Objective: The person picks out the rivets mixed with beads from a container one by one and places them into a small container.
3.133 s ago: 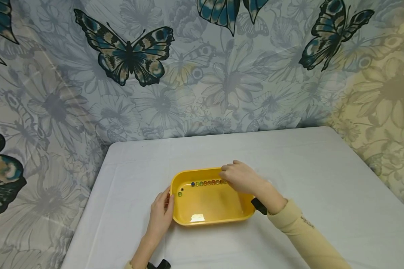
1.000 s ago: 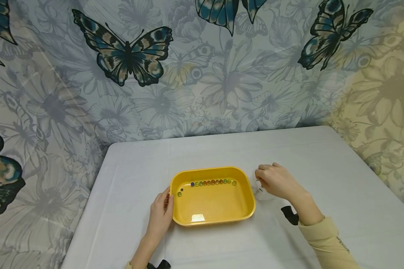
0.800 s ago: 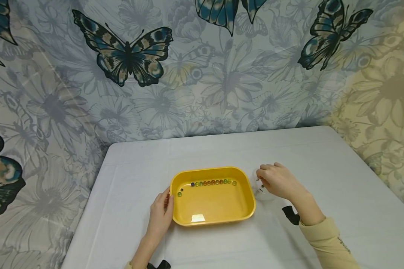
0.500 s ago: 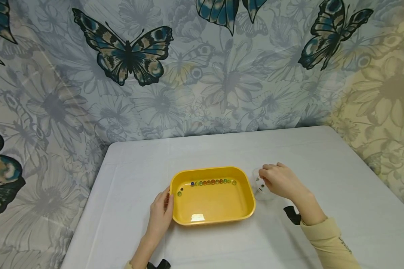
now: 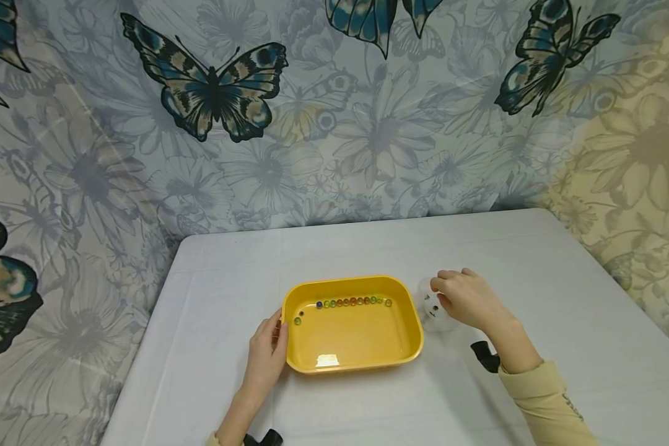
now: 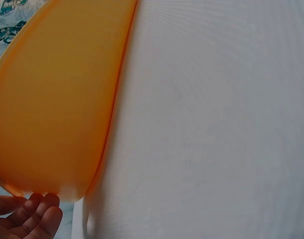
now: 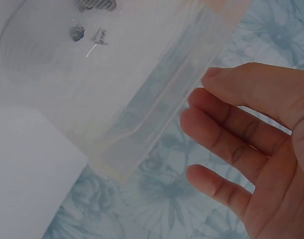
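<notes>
A yellow tray (image 5: pixel 351 370) sits mid-table with a row of several small coloured marbles (image 5: pixel 352 302) along its far wall and two more (image 5: pixel 299 318) near the left corner. My left hand (image 5: pixel 273 337) lies against the tray's left rim with its fingers fairly straight; in the left wrist view those fingers (image 6: pixel 37 214) sit just below the tray's corner (image 6: pixel 57 99). My right hand (image 5: pixel 443 291) hovers at a clear plastic cup (image 5: pixel 428 313) just right of the tray. In the right wrist view its relaxed fingers (image 7: pixel 231 149) lie beside the cup (image 7: pixel 142 89) without closing round it.
The table wears a white cloth (image 5: pixel 535 279) with bare room on all sides of the tray. A butterfly-print backdrop (image 5: pixel 334 124) hangs close behind the far edge. A black wrist strap (image 5: pixel 485 354) shows on my right wrist.
My right hand left the marble row inside the tray, crossed to the clear cup on the right, then drifted slightly further right. The left hand and tray stayed put.
</notes>
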`<state>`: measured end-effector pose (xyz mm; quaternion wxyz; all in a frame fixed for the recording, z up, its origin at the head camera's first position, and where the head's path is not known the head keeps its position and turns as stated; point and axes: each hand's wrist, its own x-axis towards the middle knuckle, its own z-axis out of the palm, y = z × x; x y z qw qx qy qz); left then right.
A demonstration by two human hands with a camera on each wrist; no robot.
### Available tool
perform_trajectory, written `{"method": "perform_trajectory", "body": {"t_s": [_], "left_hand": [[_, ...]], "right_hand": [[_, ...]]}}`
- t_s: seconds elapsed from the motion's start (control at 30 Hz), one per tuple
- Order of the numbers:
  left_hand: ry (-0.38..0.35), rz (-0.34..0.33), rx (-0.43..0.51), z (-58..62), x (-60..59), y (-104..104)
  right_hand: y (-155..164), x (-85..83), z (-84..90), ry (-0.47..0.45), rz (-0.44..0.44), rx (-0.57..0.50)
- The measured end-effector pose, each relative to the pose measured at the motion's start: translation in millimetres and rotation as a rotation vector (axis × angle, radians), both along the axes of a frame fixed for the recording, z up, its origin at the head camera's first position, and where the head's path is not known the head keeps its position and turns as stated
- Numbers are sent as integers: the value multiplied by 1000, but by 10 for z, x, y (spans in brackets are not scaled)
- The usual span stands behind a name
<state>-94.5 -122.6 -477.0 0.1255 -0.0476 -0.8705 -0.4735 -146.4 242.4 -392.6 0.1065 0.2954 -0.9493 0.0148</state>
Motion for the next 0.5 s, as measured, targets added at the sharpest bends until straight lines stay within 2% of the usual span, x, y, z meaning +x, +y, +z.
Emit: {"method": "perform_trajectory", "body": {"t_s": [0.5], "left_hand": [[-12, -7, -1, 2, -4, -5]], "right_hand": [[-110, -4, 86, 2, 19, -4]]}}
